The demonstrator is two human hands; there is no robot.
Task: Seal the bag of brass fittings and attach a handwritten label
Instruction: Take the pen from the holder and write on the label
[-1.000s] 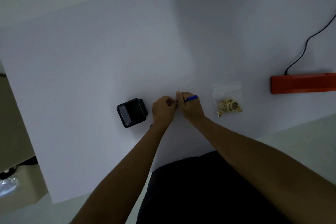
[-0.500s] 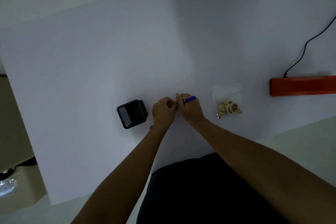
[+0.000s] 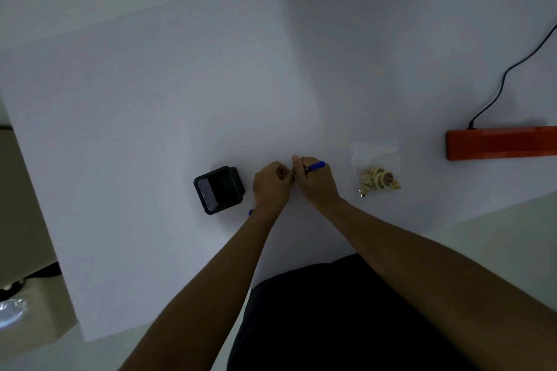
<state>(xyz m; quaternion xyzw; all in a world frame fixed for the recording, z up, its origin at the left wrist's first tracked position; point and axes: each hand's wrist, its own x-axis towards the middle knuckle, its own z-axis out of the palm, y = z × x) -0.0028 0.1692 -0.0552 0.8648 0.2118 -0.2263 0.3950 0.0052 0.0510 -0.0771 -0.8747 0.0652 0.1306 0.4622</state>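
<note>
Right hand grips a blue pen, its long axis slanting far-right. Left hand is curled at its tip, hold unclear. Clear plastic bag of brass fittings lies right; broad white counter lies beyond.

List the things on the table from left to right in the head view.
Black mesh holder → left hand → right hand gripping a blue pen → clear bag of brass fittings → orange corded device at the right edge.

Blue pen, clear bag of brass-yellow fittings, black mesh holder, orange bar, white table
</note>
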